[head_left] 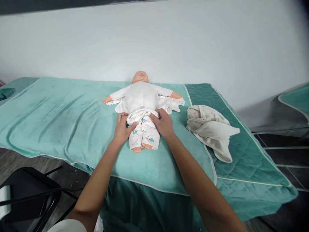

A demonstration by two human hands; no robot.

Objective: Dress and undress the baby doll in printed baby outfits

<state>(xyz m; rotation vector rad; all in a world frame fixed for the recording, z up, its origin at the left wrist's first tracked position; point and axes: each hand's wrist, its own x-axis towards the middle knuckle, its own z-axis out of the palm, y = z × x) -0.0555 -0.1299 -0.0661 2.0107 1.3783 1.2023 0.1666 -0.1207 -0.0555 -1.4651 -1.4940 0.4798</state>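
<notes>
A baby doll (pixel 142 96) with a white cloth torso lies on its back, arms spread and head toward the wall. Printed white baby pants (pixel 150 135) cover its legs down to the feet. My left hand (pixel 123 127) grips the waistband on one side, and my right hand (pixel 164 123) grips it on the other, thumbs over the front. Beneath the doll's back and arms lies a spread white printed baby shirt (pixel 169 103). Parts of my fingers are hidden behind the cloth and the doll's hips.
A crumpled white cloth (pixel 212 129) lies to the right on the quilted dark green cover (pixel 246 161). The doll rests on a light green blanket (pixel 79 112) over the bed. A black chair (pixel 29 190) stands at lower left, and a white wall (pixel 154 38) runs behind.
</notes>
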